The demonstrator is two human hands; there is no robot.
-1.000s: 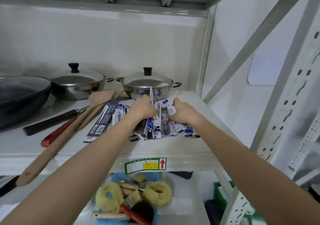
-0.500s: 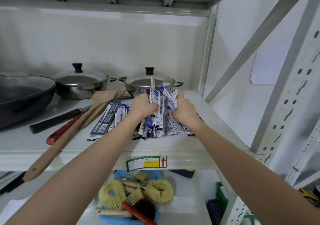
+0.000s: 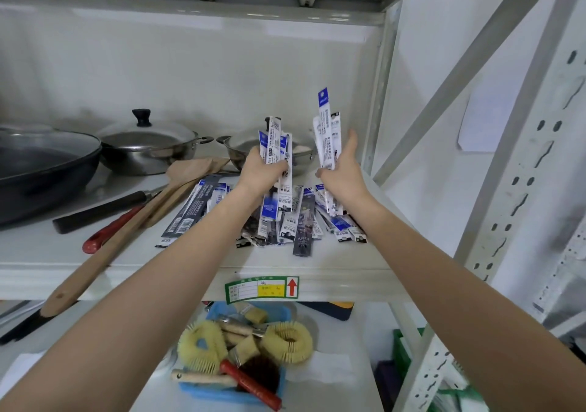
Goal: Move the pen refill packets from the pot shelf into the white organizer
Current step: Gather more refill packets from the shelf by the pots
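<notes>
The left hand [image 3: 263, 173] hides part of 1 pot [image 3: 301, 154], and no white organizer shows. Each hand is closed around a bunch of pen refill packets [image 3: 279, 157], now lifted up; the right hand [image 3: 342, 170] was lower before. More packets [image 3: 304, 221] lie under both hands on the shelf [image 3: 47, 246].

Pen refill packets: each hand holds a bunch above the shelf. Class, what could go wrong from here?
1. The left hand and right hand each pinch an upright, fanned bunch of packets; one could slip out.
2. Loose packets lie near the shelf edge and might be knocked into the blue basket below.
</notes>
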